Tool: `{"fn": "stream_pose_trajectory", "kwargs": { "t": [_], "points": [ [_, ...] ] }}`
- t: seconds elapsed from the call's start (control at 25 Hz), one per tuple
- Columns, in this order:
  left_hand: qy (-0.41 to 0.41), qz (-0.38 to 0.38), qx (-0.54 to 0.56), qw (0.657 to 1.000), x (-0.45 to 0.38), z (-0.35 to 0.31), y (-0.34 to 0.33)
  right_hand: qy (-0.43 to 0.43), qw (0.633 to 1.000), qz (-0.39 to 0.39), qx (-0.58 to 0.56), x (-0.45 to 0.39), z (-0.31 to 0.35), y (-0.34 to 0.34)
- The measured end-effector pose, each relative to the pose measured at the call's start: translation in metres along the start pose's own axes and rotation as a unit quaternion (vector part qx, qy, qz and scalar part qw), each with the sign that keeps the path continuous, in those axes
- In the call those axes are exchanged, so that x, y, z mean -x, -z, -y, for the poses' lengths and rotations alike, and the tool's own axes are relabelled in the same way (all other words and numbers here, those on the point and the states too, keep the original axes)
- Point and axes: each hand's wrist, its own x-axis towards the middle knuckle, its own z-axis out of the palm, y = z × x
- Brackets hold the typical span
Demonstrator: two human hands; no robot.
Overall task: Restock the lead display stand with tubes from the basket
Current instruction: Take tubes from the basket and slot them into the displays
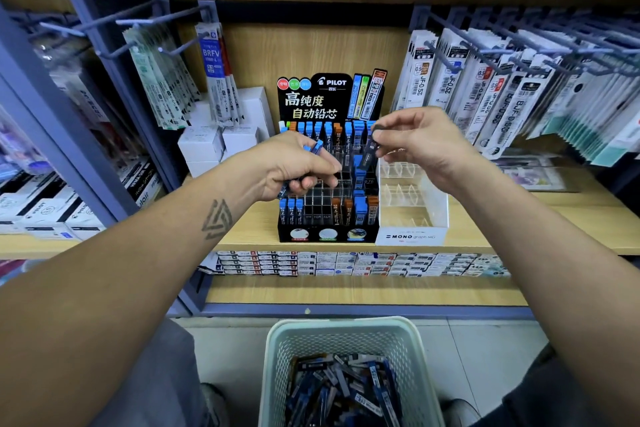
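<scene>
Pilot lead display stand: near the wooden shelf's front edge, partly stocked. Right hand: grip pinching one dark lead tube above the stand. Left hand: grip closed around several blue-capped tubes. Basket: on floor below, holding loose tubes.

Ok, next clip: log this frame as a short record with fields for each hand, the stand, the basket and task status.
left hand: grips a few blue-capped tubes over the stand
right hand: pinches one dark tube above the stand's right side
display stand: black, on the wooden shelf, many middle slots unfilled
basket: pale, on the floor below, holds many tubes
status: restocking under way, neither grip released yet
</scene>
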Motion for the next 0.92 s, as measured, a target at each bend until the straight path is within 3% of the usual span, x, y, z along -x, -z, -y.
{"fn": "stream_pose_trajectory", "kwargs": {
  "t": [0.12,0.28,0.92],
  "points": [
    [-0.010,0.001,0.011,1.000,-0.007,-0.006,-0.015,0.018,0.993,-0.027,0.113,0.001,-0.012,0.019],
    [-0.016,0.015,0.022,1.000,-0.015,-0.011,-0.038,0.032,0.958,-0.059,0.278,0.005,-0.038,0.038],
    [-0.007,0.025,0.018,0.999,-0.014,-0.010,-0.039,-0.023,0.934,-0.102,0.342,0.029,-0.102,-0.004]
  ]
}}
